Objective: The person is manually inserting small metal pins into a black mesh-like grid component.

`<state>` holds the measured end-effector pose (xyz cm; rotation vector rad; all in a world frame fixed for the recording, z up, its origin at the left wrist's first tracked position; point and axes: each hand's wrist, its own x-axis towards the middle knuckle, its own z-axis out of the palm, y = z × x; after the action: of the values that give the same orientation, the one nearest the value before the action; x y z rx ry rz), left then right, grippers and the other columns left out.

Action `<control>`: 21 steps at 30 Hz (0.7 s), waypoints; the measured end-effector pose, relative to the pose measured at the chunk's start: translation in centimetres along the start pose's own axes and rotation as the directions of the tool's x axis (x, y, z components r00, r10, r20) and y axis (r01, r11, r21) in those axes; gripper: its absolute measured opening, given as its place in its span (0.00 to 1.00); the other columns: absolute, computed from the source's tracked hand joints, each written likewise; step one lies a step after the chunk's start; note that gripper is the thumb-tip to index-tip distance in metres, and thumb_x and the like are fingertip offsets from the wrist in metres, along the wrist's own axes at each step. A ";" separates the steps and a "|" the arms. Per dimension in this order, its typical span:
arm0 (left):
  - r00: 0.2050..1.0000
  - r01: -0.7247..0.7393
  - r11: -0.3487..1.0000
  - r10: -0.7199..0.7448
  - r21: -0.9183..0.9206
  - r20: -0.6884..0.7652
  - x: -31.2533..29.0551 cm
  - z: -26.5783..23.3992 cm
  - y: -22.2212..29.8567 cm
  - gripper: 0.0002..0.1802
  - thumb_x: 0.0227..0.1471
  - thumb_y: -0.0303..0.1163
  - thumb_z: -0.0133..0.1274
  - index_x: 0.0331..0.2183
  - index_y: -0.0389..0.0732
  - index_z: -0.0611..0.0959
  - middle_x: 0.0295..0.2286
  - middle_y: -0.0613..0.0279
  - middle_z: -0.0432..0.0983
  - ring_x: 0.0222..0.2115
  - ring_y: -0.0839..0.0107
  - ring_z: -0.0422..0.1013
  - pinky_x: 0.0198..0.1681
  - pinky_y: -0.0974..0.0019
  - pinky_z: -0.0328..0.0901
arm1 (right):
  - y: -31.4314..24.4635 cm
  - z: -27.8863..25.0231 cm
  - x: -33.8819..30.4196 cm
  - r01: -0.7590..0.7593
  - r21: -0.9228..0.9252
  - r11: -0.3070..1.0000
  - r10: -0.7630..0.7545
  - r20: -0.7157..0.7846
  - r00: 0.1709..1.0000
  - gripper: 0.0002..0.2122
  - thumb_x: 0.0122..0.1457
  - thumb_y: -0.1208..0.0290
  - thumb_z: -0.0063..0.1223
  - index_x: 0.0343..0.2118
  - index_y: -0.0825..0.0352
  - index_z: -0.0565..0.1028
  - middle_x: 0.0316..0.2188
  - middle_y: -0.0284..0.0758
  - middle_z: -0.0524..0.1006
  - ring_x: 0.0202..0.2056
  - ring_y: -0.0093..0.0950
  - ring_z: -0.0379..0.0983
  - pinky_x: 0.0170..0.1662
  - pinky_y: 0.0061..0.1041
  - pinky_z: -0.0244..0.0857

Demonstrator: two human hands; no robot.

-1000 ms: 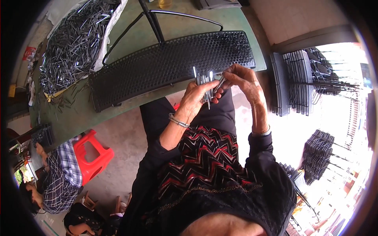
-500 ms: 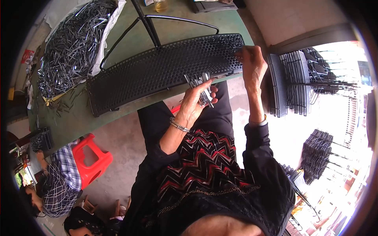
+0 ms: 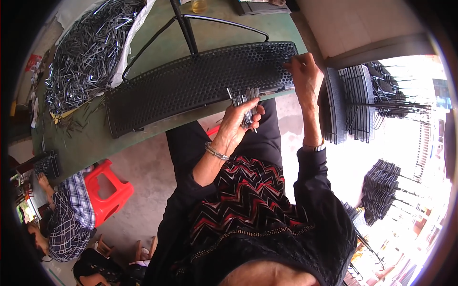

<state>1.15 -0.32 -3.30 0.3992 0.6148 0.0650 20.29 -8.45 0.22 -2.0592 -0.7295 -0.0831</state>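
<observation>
A bundle of metal pins is gripped in the left hand, the black perforated panel on the green table is pinched at its right end by the right hand, loose pins are heaped at the far left.

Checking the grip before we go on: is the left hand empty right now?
No, the left hand is closed around a bundle of thin metal pins, while the right hand rests on the black perforated panel.

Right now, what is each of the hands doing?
Left hand: closed on a bundle of metal pins.
Right hand: fingers on the black perforated panel; grip cannot be told.
</observation>
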 end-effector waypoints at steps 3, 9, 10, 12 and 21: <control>1.000 -0.005 1.000 0.005 -0.005 0.019 -0.1 -0.1 -0.1 0.09 0.53 0.32 0.57 0.35 0.39 0.77 0.26 0.58 0.75 0.21 0.75 0.67 0.20 0.73 0.59 | 0.3 0.2 0.0 0.005 0.064 0.998 -0.005 -0.001 1.000 0.05 0.59 0.76 0.51 0.30 0.71 0.72 0.24 0.38 0.80 0.30 0.26 0.81 0.31 0.20 0.73; 1.000 -0.007 1.000 0.007 -0.005 0.013 -0.3 0.1 -0.4 0.09 0.52 0.32 0.57 0.35 0.39 0.77 0.26 0.58 0.75 0.21 0.75 0.68 0.20 0.73 0.59 | 0.2 0.3 -0.1 -0.003 0.081 0.997 0.003 -0.002 1.000 0.04 0.58 0.75 0.51 0.30 0.71 0.73 0.23 0.37 0.80 0.31 0.24 0.80 0.32 0.19 0.72; 1.000 -0.015 1.000 0.015 -0.007 0.017 -0.3 0.1 -0.4 0.09 0.52 0.32 0.57 0.35 0.39 0.77 0.26 0.58 0.75 0.21 0.75 0.68 0.20 0.73 0.59 | -0.1 0.2 -0.1 -0.003 0.083 0.997 0.003 -0.002 1.000 0.04 0.58 0.75 0.51 0.30 0.71 0.73 0.23 0.37 0.80 0.31 0.24 0.80 0.32 0.19 0.72; 1.000 -0.018 1.000 0.018 0.001 0.011 -0.5 0.1 -0.4 0.10 0.52 0.32 0.57 0.35 0.38 0.77 0.26 0.58 0.75 0.21 0.75 0.68 0.20 0.73 0.59 | -0.5 0.1 -0.1 -0.031 0.036 0.999 0.030 0.016 0.999 0.05 0.58 0.75 0.51 0.30 0.71 0.73 0.23 0.37 0.80 0.31 0.24 0.80 0.32 0.20 0.71; 0.999 -0.008 1.000 0.008 -0.005 0.039 -0.6 0.1 -0.6 0.12 0.53 0.32 0.56 0.37 0.35 0.77 0.25 0.60 0.74 0.22 0.75 0.67 0.20 0.74 0.59 | 0.2 0.6 -0.4 0.137 -0.353 0.926 -0.151 -0.014 0.988 0.05 0.54 0.68 0.57 0.32 0.61 0.79 0.28 0.36 0.76 0.30 0.31 0.75 0.34 0.30 0.67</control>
<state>0.68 -1.01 -3.15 0.3977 0.5748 0.0657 20.00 -8.23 -0.43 -2.3297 -0.8909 -0.3626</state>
